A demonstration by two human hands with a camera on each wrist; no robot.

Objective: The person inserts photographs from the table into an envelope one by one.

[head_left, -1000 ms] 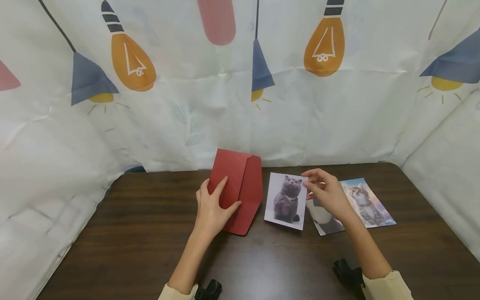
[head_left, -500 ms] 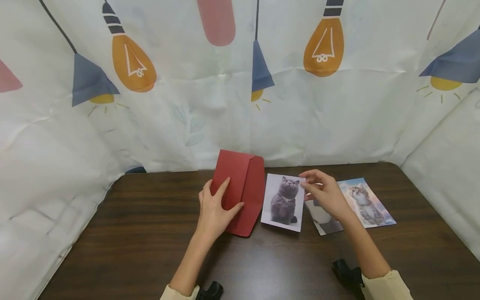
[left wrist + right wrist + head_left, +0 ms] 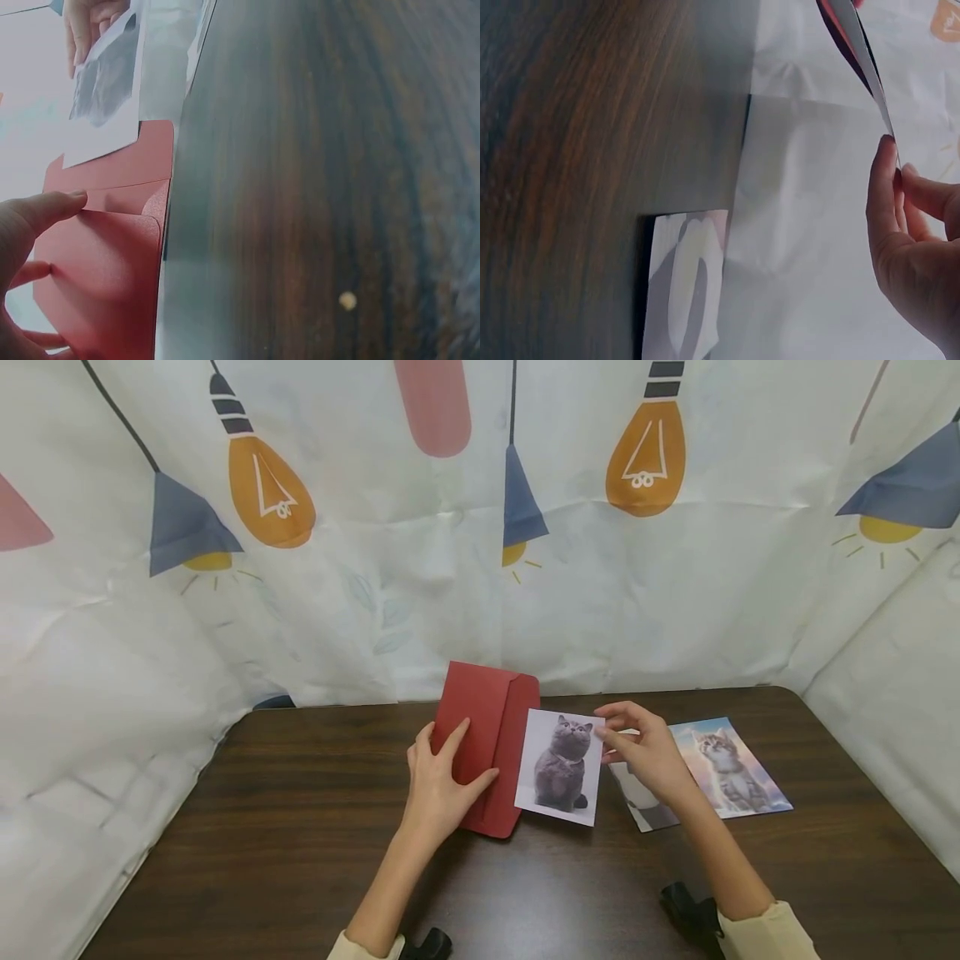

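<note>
My left hand lies spread on a red envelope, fingers on its body and thumb at the pocket edge. The envelope's flap is unfolded toward the right. My right hand pinches a photo of a grey cat by its upper right corner. In the head view the photo's left edge overlaps the flap. Seen from the left wrist, the photo's lower end is over the flap, outside the pocket. The right wrist view shows the photo nearly edge-on between thumb and fingers.
A photo of a tabby kitten lies on the dark wooden table at the right. Another photo with a grey and white picture is partly hidden by my right hand. A patterned curtain hangs along the table's back edge.
The envelope has slid a little to the right under my left hand. My right hand has brought the grey cat photo leftward, from beside the flap to overlapping it.
</note>
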